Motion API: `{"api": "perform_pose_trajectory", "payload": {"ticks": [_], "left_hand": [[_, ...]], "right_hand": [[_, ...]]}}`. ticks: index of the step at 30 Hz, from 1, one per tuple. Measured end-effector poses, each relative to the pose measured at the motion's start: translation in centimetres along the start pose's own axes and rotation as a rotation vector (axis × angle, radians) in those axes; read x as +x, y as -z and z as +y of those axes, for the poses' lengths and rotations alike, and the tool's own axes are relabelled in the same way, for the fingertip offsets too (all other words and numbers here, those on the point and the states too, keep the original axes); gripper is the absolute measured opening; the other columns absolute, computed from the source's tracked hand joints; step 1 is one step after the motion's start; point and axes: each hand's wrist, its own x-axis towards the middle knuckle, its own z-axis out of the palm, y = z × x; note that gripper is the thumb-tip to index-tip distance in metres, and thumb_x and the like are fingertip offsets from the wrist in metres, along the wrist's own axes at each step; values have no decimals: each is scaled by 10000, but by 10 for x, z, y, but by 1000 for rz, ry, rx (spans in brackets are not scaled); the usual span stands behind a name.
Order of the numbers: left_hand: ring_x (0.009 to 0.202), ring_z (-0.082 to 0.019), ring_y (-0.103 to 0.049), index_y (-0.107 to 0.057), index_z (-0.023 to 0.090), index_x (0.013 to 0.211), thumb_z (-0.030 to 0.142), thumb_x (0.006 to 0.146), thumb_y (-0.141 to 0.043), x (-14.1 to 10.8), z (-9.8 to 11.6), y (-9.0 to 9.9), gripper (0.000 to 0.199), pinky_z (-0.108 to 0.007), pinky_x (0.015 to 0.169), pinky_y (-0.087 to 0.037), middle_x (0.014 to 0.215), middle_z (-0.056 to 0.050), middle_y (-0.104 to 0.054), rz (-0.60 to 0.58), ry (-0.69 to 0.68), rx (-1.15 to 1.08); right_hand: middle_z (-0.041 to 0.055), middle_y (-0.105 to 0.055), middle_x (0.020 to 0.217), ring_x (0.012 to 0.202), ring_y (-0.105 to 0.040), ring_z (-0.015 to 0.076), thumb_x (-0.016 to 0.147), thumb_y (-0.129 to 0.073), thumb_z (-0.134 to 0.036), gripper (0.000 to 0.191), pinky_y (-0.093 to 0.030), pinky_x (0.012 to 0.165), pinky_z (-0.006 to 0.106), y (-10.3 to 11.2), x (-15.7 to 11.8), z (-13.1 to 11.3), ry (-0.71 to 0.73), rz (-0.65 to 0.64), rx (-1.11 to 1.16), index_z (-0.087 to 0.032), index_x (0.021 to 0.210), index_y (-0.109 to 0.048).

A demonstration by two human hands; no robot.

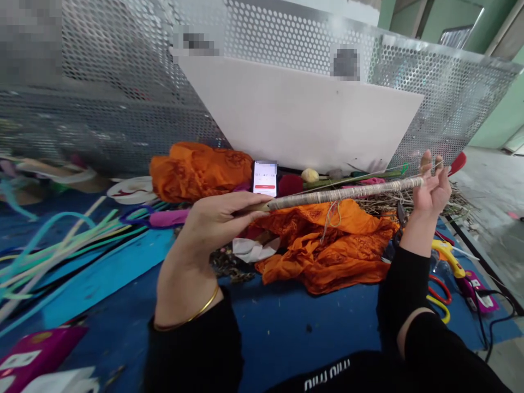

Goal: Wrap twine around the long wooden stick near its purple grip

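A long thin stick [347, 192], wrapped in pale and greyish thread, stretches almost level between my two hands. My left hand [221, 215] is closed on its bare near end, thumb and fingers pinching it. At the far end, my right hand [434, 185] holds the stick with its palm partly turned up and some fingers raised; a thin thread runs close to those fingers. A loose loop of thread [334, 215] dangles from the stick's middle. Just past my right hand shows a red rounded piece [457, 163]; whether it joins the stick, I cannot tell.
Orange cloth [323, 251] lies crumpled below the stick, with another orange bundle [200, 169] behind. A lit phone [265, 179] stands against a white board [311, 114]. Coloured strips [61, 245] lie left. A yellow glue gun [448, 256] and red-and-yellow-handled scissors [440, 299] lie right.
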Motion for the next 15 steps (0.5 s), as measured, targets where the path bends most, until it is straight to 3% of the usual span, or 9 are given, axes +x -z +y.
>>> {"api": "perform_pose_trajectory", "payload": {"ticks": [4, 6, 8, 10, 12, 15], "left_hand": [[974, -262, -766, -839, 261, 1019, 403, 848, -683, 1, -9, 1, 272, -328, 910, -591, 1024, -14, -839, -49, -3, 93], [973, -264, -764, -843, 261, 1041, 415, 863, -661, 1, -11, 1, 298, -326, 907, -579, 1033, -19, -839, -39, 12, 148], [953, -264, -760, -846, 244, 1036, 419, 853, -667, 2, -11, 1, 310, -319, 893, -571, 1022, -29, -838, -34, 36, 140], [927, -265, -756, -849, 225, 993, 412, 812, -703, 2, -8, 2, 299, -317, 882, -570, 993, -37, -838, -42, 59, 69], [902, -265, -750, -853, 216, 941, 396, 764, -736, 1, -5, 2, 278, -317, 866, -572, 961, -40, -837, -41, 85, -17], [826, -241, -720, -862, 204, 926, 366, 725, -767, 0, 0, 2, 275, -304, 782, -565, 898, -34, -827, 4, 132, -119]], "right_hand": [[37, -783, 1250, 1011, -807, 173, 973, -567, -216, 369, -640, 575, 253, -6, -9, -14, -73, 31, 315, -368, 1276, -713], [15, -813, 1135, 795, -792, 140, 983, -553, -214, 394, -547, 476, 224, -6, -12, -21, -96, -19, 331, -380, 1307, -706], [-32, -810, 915, 500, -641, 90, 1004, -500, -177, 415, -434, 384, 215, -3, -11, -24, -66, -89, 192, -376, 1307, -702], [-93, -690, 653, 325, -407, 61, 1015, -425, -122, 433, -337, 322, 195, 2, -4, -23, 15, -118, -53, -349, 1240, -718], [-128, -537, 534, 288, -264, 42, 1017, -398, -99, 397, -265, 301, 156, 8, 6, -20, 97, -99, -334, -291, 1134, -725], [-138, -440, 512, 312, -191, 26, 1017, -512, -219, 206, -203, 311, 151, 18, 18, -11, 174, -21, -765, -226, 927, -698]]}}
